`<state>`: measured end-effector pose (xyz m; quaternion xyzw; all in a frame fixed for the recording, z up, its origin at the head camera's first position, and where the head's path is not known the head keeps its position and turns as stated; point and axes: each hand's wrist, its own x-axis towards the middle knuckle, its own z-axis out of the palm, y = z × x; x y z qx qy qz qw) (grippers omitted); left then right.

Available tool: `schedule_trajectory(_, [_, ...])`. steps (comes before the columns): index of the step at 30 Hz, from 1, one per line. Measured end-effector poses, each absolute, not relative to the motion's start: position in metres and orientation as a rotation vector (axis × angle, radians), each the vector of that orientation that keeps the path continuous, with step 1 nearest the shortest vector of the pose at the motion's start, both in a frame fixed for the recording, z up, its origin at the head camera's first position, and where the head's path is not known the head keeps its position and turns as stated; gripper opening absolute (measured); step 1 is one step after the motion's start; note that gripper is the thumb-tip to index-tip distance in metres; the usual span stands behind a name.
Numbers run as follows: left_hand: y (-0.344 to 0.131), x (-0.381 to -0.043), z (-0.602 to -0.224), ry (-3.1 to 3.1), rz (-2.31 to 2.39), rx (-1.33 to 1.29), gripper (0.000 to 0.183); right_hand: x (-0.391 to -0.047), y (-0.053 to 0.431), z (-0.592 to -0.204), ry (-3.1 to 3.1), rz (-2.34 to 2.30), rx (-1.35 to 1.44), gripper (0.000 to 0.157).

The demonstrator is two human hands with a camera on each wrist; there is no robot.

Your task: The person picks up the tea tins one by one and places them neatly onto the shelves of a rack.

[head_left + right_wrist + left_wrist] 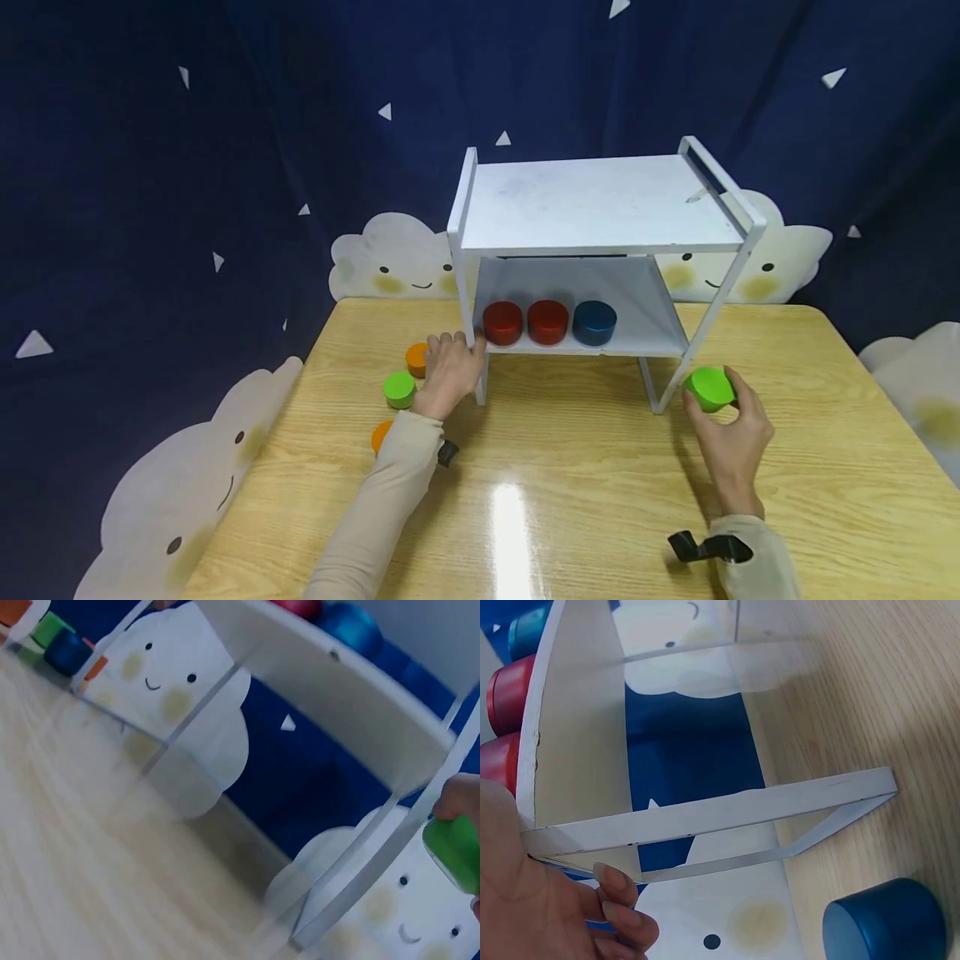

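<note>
A white two-tier rack [592,200] stands on the table. My left hand [453,371] holds its left front post beside the lower shelf, the thumb on the shelf side and fingers partly curled in the left wrist view. My right hand [731,433] pinches a short green cylinder [710,388] between thumb and fingers, just right of the rack's right front leg. That cylinder [454,855] sits at the right edge of the right wrist view. On the lower shelf are two red cylinders [502,323] and a blue cylinder [595,323] in a row.
Left of the rack stand an orange cylinder [417,359], a green cylinder [400,389] and another orange one [381,435] partly behind my left sleeve. A blue cylinder [889,922] stands near the left leg. A dark curtain [225,125] with clouds surrounds the wooden table [600,500].
</note>
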<state>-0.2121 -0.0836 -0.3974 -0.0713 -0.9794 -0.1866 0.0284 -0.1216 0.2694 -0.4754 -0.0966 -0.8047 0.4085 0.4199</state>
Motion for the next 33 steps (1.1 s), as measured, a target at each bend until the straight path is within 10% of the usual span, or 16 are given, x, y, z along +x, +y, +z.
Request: schedule_trajectory(33, [-0.085,-0.213,-0.401,-2.974,-0.614,-0.246,0.039,-0.156,0.201,-0.393,-2.063,0.903,0.137,0.053])
